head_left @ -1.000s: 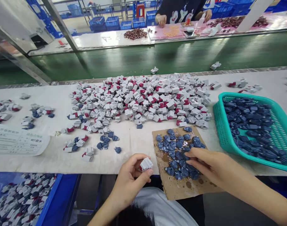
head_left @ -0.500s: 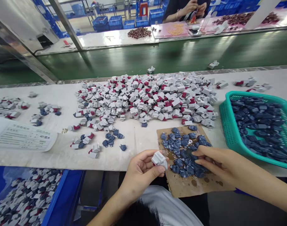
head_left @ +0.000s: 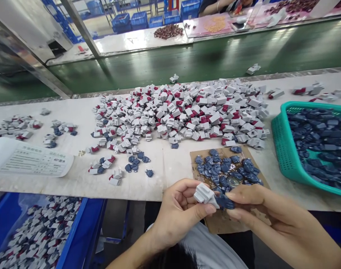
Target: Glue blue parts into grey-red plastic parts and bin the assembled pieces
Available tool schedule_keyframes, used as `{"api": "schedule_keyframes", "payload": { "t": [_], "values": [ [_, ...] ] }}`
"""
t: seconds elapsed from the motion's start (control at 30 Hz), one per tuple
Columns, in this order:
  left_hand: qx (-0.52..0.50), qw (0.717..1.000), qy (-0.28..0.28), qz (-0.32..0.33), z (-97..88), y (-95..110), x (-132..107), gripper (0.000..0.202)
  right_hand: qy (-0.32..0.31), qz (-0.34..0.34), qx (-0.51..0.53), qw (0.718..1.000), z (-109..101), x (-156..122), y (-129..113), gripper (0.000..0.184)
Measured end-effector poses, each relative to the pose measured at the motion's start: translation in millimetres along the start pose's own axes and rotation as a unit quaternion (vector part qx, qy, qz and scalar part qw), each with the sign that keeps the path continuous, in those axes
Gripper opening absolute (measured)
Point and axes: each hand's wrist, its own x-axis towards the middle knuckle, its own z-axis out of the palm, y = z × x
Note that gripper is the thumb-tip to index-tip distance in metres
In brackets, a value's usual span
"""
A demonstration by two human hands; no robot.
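The left hand (head_left: 178, 213) is half closed, and its fingers and thumb hold a small grey-white plastic part (head_left: 205, 195) with a red edge hidden or nearly hidden. The right hand (head_left: 260, 213) is also nearly closed, and it pinches a dark blue plastic part (head_left: 225, 202) between the thumb and the fingers. The two parts meet just above a piece of brown cardboard (head_left: 226, 224) (I cannot tell if they are already joined or only touching). On this cardboard lies a loose group of dark blue parts (head_left: 223, 170), directly under the hands.

To the right, a teal plastic basket (head_left: 282, 145) is full of more blue parts. Behind the hands, on the white table (head_left: 137, 186), there is a large heap of grey parts with red (head_left: 181, 112), and a few small groups of grey and blue parts (head_left: 103, 166) lie in front of it. A printed paper sheet (head_left: 33, 160) lies at the left of the table, and a blue bin (head_left: 83, 228) with grey parts stands below the table edge. Far away, at another bench, a co-worker's arm (head_left: 215, 7) shows.
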Motion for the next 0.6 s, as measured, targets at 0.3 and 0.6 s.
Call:
{"api": "schedule_keyframes", "payload": {
  "t": [0.3, 0.6],
  "values": [
    [0.11, 0.993, 0.02, 0.03, -3.6, -6, 1, 0.038, -0.169, 0.032, 0.038, 0.984, -6, 4, 11, 0.03],
    [0.217, 0.942, 0.238, 0.096, -87.4, 22, -52, 0.041, -0.099, -0.068, -0.04, 0.992, -8, 10, 28, 0.024]
  ]
}}
